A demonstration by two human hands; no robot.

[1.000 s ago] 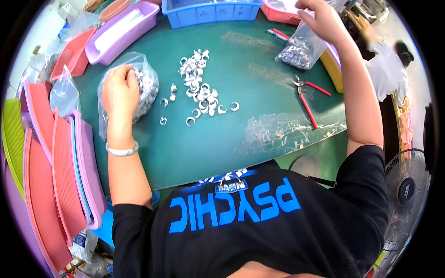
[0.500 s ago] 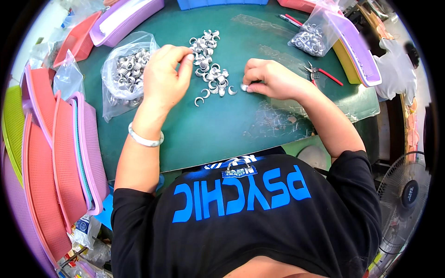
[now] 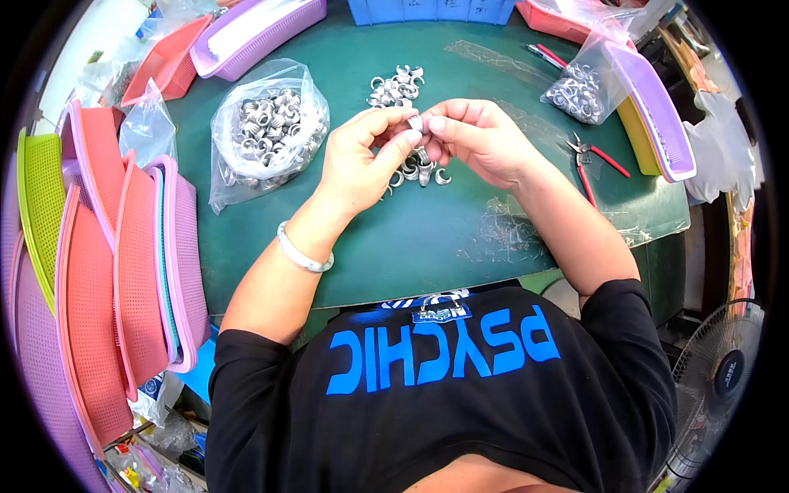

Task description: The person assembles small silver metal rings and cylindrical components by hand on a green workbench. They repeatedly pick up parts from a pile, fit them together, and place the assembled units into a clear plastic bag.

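Observation:
Above the pile, my left hand (image 3: pixel 362 160) is closed in a pinch around a ribbed silver C-shaped piece (image 3: pixel 416 123). My right hand (image 3: pixel 481 144) meets it from the other side, thumb and fingertips closed on the same piece; the fingers partly hide it. Behind and below both hands lies a loose pile of silver C-shaped pieces (image 3: pixel 398 89) on the green table (image 3: pixel 370 255). To the left of my left hand, a clear plastic bag (image 3: pixel 315 123) stands wide, full of ribbed silver pieces (image 3: pixel 271 127).
Red-handled pliers (image 3: pixel 582 149) lie right of my right hand. Beyond them are a tied bag of silver pieces (image 3: pixel 575 92) and a purple basket (image 3: pixel 657 115). A blue bin (image 3: pixel 431 10) stands at the far edge. Stacked baskets (image 3: pixel 90 304) crowd the left; a fan (image 3: pixel 727 370) stands right.
My hands have come together over the pile from either side, meeting on one silver piece. The whole view has shifted slightly, with the table now further right.

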